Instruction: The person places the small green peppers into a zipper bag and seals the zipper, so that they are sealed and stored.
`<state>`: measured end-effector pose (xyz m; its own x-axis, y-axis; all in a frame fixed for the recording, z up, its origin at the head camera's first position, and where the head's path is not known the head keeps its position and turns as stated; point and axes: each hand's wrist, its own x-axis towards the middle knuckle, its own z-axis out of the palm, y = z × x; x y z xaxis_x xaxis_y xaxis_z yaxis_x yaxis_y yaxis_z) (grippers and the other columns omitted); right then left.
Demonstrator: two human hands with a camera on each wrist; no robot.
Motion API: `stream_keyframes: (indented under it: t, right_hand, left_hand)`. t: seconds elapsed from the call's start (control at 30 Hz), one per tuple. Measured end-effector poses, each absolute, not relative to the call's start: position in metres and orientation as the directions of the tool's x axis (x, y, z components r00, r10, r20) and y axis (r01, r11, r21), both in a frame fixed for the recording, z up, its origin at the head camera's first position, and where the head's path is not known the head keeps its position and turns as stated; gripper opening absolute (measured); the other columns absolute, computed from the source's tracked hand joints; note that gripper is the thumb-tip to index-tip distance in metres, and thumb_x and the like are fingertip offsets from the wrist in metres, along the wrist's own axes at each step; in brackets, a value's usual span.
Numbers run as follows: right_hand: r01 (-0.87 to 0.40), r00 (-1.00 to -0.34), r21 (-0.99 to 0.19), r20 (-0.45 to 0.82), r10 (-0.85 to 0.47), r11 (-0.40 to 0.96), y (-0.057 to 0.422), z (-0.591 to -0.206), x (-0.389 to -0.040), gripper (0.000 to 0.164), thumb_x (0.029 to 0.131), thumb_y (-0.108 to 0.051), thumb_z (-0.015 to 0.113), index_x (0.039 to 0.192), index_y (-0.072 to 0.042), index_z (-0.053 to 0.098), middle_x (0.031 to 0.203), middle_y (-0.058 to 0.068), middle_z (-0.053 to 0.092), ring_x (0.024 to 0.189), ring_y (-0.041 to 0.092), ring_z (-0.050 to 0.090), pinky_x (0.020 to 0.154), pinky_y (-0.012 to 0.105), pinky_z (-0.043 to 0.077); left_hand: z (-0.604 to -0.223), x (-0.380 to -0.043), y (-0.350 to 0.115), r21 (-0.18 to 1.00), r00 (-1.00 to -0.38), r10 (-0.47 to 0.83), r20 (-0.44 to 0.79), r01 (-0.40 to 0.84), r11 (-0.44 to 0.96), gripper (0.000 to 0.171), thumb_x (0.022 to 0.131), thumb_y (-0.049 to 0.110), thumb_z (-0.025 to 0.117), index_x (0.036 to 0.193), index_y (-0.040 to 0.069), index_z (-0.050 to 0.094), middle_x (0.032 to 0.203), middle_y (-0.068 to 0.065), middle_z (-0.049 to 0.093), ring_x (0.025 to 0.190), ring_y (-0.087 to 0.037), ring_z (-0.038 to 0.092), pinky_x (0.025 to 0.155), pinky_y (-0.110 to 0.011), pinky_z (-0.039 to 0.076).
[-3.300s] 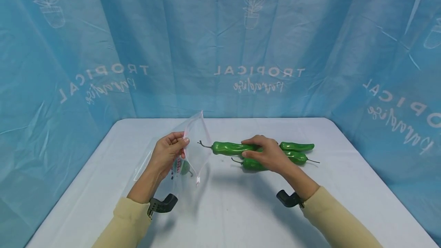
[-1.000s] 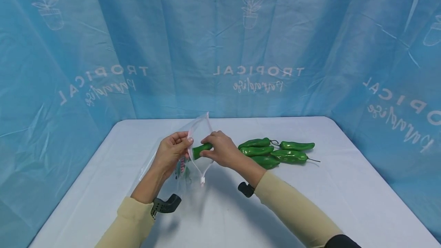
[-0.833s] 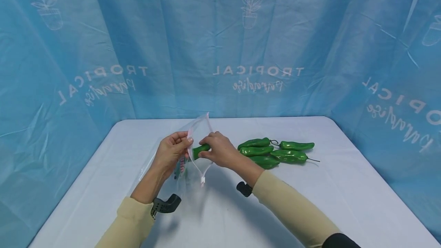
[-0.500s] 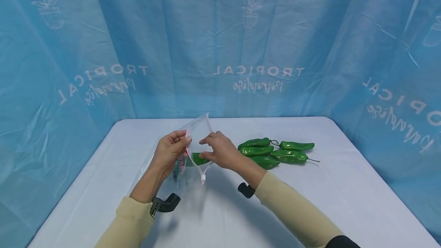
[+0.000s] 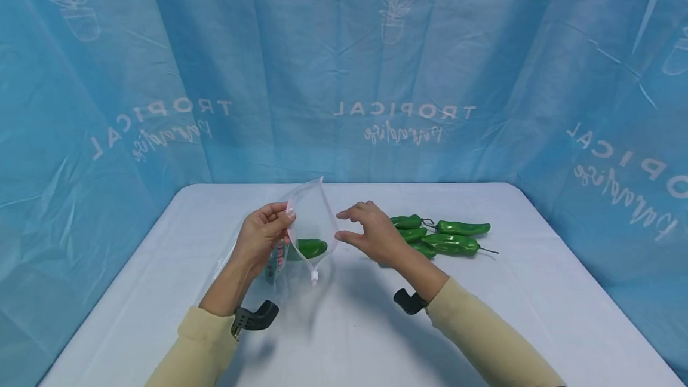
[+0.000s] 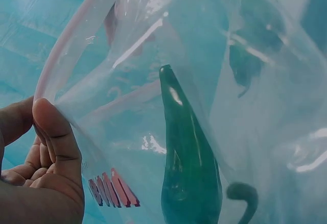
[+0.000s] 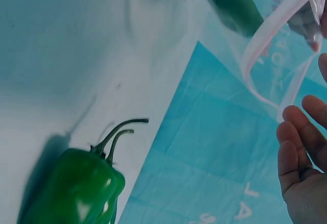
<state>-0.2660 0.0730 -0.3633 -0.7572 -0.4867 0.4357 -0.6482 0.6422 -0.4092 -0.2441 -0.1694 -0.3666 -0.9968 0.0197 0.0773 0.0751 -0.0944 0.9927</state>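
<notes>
My left hand [image 5: 267, 230] pinches the pink-edged rim of a clear zip bag [image 5: 317, 211], thumb against fingers, as the left wrist view also shows. The bag's mouth gapes toward the right. Inside it lies a green chili pepper [image 5: 312, 248], its tip toward the mouth; in the left wrist view the pepper [image 6: 186, 157] shows through the plastic with a curved stem [image 6: 245, 198] beside it. My right hand [image 5: 373, 232] is just right of the bag's mouth, thumb and fingers spread apart, holding nothing. It partly covers the pile of green peppers behind it.
Several green peppers [image 5: 454, 244] lie in a loose pile on the white table [image 5: 365, 327], right of the right hand. A white slider [image 5: 314, 276] hangs at the bag's lower corner. Blue printed curtains [image 5: 344, 64] stand behind the table and at both sides.
The right hand carried a pepper from the pile into the bag, let go of it, and drew back to the right with fingers spread. The left hand kept its pinch on the bag.
</notes>
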Motion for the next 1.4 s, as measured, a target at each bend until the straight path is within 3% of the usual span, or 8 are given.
stream_keyframes:
  t: [0.43,0.7,1.2,1.4]
  right_hand:
    - [-0.559,-0.827,-0.489,0.383,-0.41,0.67,0.114,-0.374,-0.262,0.036,0.084,-0.03,0.071,0.116,-0.014,0.066,0.107,0.0,0.068,0.101,0.018,0.057,0.083,0.037,0.052]
    - [-0.457,-0.89,-0.582,0.296,-0.348,0.673,0.138,-0.387,-0.262,0.039,0.084,-0.032,0.07,0.119,-0.015,0.064,0.116,0.003,0.065,0.112,0.024,0.055,0.091,0.046,0.049]
    - [-0.292,-0.955,-0.636,0.155,-0.252,0.714,0.182,-0.419,-0.267,0.047,0.084,-0.032,0.07,0.124,-0.009,0.06,0.126,0.01,0.06,0.121,0.031,0.052,0.099,0.049,0.044]
    - [-0.256,-0.966,-0.627,0.131,-0.225,0.736,0.19,-0.427,-0.269,0.045,0.084,-0.03,0.071,0.123,-0.01,0.06,0.127,0.012,0.059,0.125,0.034,0.049,0.103,0.052,0.04]
  left_hand:
    - [-0.367,-0.245,-0.172,0.994,-0.998,0.012,0.067,0.066,-0.087,0.048,0.088,0.025,0.066,0.123,-0.003,0.048,0.086,0.006,0.06,0.061,-0.005,0.054,0.059,-0.015,0.051]
    - [-0.366,-0.243,-0.174,0.993,-0.998,0.01,0.059,0.058,-0.102,0.045,0.089,0.024,0.065,0.122,-0.002,0.049,0.086,0.006,0.059,0.061,-0.005,0.054,0.058,-0.014,0.051]
    - [-0.367,-0.242,-0.175,0.995,-0.998,0.007,0.058,0.058,-0.086,0.04,0.089,0.025,0.065,0.118,0.002,0.051,0.086,0.005,0.059,0.06,-0.005,0.054,0.059,-0.014,0.051]
    - [-0.368,-0.242,-0.176,0.995,-0.998,0.005,0.063,0.063,-0.082,0.046,0.089,0.025,0.065,0.123,-0.001,0.049,0.087,0.006,0.06,0.063,-0.005,0.055,0.059,-0.014,0.051]
